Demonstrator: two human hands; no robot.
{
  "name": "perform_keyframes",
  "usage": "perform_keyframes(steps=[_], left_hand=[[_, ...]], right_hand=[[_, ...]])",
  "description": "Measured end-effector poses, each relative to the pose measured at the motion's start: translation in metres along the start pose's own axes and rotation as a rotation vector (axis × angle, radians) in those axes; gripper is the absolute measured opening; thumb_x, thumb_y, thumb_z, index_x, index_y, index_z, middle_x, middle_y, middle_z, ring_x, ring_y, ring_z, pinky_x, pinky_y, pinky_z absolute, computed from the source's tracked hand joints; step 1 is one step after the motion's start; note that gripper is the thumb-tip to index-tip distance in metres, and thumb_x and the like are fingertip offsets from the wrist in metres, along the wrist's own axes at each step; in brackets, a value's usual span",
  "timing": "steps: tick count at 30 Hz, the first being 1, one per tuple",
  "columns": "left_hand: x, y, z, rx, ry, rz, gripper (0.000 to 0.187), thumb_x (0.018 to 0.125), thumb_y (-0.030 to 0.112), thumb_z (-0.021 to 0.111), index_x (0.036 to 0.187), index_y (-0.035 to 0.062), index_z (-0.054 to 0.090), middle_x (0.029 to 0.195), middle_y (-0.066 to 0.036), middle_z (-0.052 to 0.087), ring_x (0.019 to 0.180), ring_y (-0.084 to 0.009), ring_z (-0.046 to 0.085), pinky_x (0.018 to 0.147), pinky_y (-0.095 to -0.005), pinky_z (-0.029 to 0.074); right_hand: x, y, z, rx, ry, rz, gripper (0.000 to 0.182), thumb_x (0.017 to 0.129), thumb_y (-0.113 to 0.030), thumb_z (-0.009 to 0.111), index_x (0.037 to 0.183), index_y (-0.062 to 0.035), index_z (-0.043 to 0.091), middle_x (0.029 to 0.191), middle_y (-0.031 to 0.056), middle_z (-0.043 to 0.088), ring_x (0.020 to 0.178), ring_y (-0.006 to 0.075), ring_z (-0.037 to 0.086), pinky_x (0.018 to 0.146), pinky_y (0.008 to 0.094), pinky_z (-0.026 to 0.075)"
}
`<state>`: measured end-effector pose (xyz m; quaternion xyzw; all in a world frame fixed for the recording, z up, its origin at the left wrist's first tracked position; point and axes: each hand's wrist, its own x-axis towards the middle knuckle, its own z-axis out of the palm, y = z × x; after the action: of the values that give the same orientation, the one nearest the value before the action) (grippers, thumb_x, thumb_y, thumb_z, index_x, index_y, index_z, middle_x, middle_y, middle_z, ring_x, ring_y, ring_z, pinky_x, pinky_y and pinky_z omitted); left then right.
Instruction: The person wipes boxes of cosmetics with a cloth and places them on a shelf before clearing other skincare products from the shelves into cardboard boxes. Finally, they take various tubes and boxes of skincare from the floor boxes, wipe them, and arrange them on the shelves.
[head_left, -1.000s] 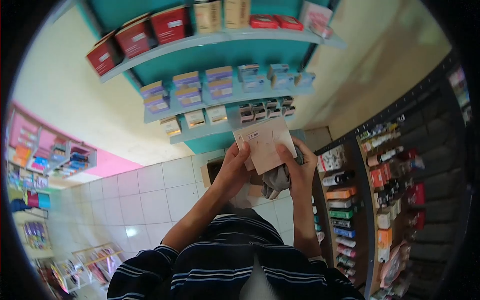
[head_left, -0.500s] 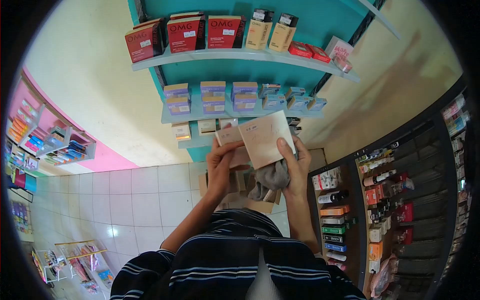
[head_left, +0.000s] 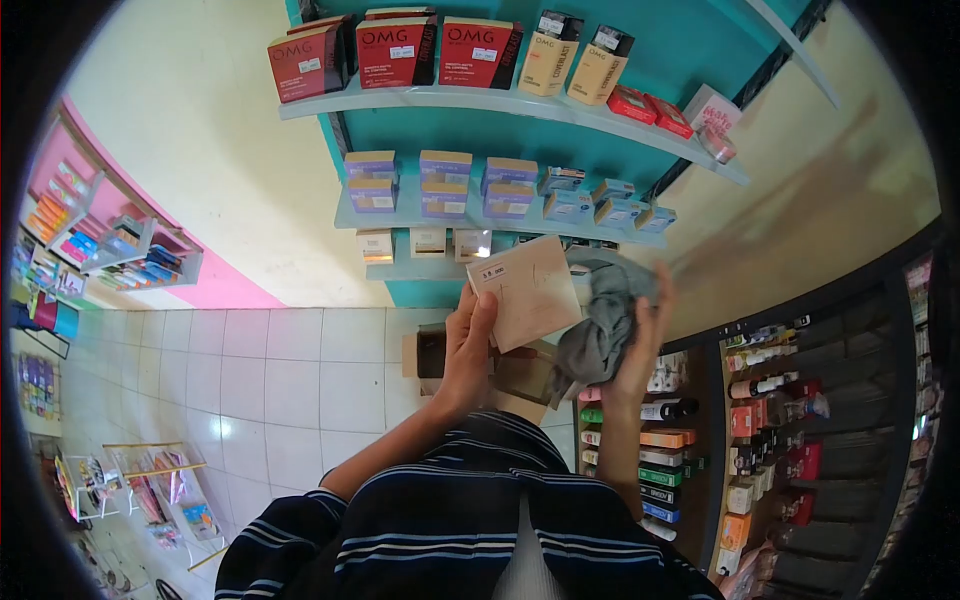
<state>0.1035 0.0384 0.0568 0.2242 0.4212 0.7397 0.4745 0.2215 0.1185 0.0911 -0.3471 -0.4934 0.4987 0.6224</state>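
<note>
My left hand (head_left: 468, 345) is closed on a flat, pale square box (head_left: 528, 293), thumb on its face near a small white price sticker. The box is tilted in front of the lowest shelf. Whether a second box lies behind it I cannot tell. A crumpled grey cloth (head_left: 603, 315) hangs in my right hand (head_left: 643, 335), bunched just right of the box, with the hand curled along its right side. Below the hands, open cardboard boxes (head_left: 520, 378) stand on the tiled floor.
Ahead, a wall shelf (head_left: 400, 97) carries red and beige cosmetic boxes. A lower shelf (head_left: 415, 219) holds purple boxes (head_left: 446, 200) and blue boxes (head_left: 568, 205). On the right stands a dark rack (head_left: 715, 430) of bottles and cartons. A small display stand (head_left: 190, 490) is at lower left.
The large pale box has passed from my right hand to my left. My right hand has moved right with the grey cloth, which is now raised and spread out more.
</note>
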Motion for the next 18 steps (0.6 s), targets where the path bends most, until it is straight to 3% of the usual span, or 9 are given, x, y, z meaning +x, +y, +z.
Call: perform_keyframes(steps=[4,6,7,11,13,18], left_hand=[[0.001,-0.008,0.004,0.062,-0.019,0.149,0.04,0.086,0.033,0.045,0.102,-0.0022,0.05,0.112,-0.012,0.037,0.098,-0.0176,0.048,0.07,-0.0273,0.045],[0.007,-0.009,0.007,0.597,0.016,0.747,0.041,0.079,0.03,0.055,0.101,-0.0042,0.053,0.122,-0.019,0.03,0.108,-0.0291,0.041,0.085,-0.0362,0.038],[0.005,-0.004,0.012,0.64,-0.008,0.759,0.045,0.071,0.025,0.063,0.104,-0.0035,0.053,0.128,-0.024,0.022,0.115,-0.0362,0.031,0.094,-0.0403,0.029],[0.007,-0.004,0.024,0.768,0.008,0.913,0.045,0.065,0.022,0.067,0.103,-0.0003,0.056,0.127,-0.026,0.021,0.116,-0.0384,0.03,0.093,-0.0401,0.031],[0.009,-0.006,0.025,0.761,0.006,0.936,0.046,0.065,0.022,0.067,0.104,0.0007,0.056,0.127,-0.026,0.022,0.116,-0.0386,0.03,0.093,-0.0405,0.031],[0.011,-0.009,0.032,0.787,-0.032,0.969,0.05,0.062,0.023,0.068,0.106,0.0043,0.056,0.127,-0.025,0.022,0.117,-0.0394,0.029,0.092,-0.0415,0.032]], right_hand=[[-0.001,-0.007,-0.011,-0.033,-0.004,-0.033,0.047,0.084,-0.018,0.046,0.124,0.0014,0.029,0.118,0.0128,0.04,0.103,0.0201,0.043,0.089,0.0298,0.032],[-0.013,-0.009,-0.007,-0.332,-0.119,-0.203,0.046,0.084,-0.019,0.047,0.122,0.0025,0.032,0.117,0.0142,0.04,0.103,0.021,0.043,0.09,0.0312,0.032],[-0.02,-0.003,-0.007,-0.315,-0.163,-0.201,0.045,0.084,-0.018,0.047,0.121,0.004,0.034,0.117,0.016,0.04,0.105,0.022,0.042,0.09,0.0329,0.032],[-0.04,0.015,-0.012,-0.382,-0.304,-0.412,0.043,0.083,-0.017,0.046,0.12,0.0034,0.037,0.118,0.0205,0.037,0.106,0.0283,0.04,0.089,0.0373,0.033],[-0.044,0.019,-0.015,-0.427,-0.349,-0.638,0.041,0.081,-0.018,0.045,0.117,0.0022,0.042,0.119,0.0249,0.033,0.107,0.0358,0.038,0.088,0.0425,0.033],[-0.034,0.025,-0.028,-0.4,-0.348,-0.709,0.038,0.08,-0.018,0.043,0.112,0.0017,0.047,0.117,0.0267,0.031,0.107,0.039,0.038,0.088,0.0458,0.033]])
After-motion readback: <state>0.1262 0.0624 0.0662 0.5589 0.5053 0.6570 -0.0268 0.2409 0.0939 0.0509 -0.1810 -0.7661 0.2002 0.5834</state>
